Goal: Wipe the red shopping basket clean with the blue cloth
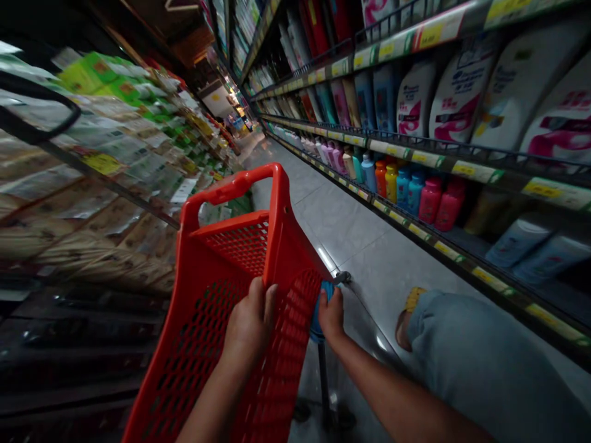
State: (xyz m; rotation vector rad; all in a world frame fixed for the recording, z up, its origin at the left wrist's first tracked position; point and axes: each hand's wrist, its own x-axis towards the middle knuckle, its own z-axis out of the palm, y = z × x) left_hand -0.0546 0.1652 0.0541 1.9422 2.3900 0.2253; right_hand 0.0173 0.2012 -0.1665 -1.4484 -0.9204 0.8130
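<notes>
Red plastic mesh is filling the lower middle of the head view: a shopping cart basket [203, 344] with a looped handle [231, 186], tilting toward the wearer. The left hand [249, 323] is closing over the basket's upper edge, its fingers [255, 296] curling across the rim and pressing together rather than spreading. The right hand [330, 316] is wrapping around a blue plastic piece [318, 315] just beside the basket's far wall; fingers and mesh are hiding most of that piece, so I cannot tell its exact form. A dark pole [324, 375] is running down below it toward the tile floor [355, 227]. Neither hand is pinching anything small. The step in hand reads as a two-handed hold on the cart, and the next move from here calls for keeping both grips firm. Shampoo bottles [457, 101] are lining the right shelves above yellow price labels [475, 171], while packaged goods [106, 209] are stacking along the left. A denim-clad leg [475, 363] is showing at lower right.
</notes>
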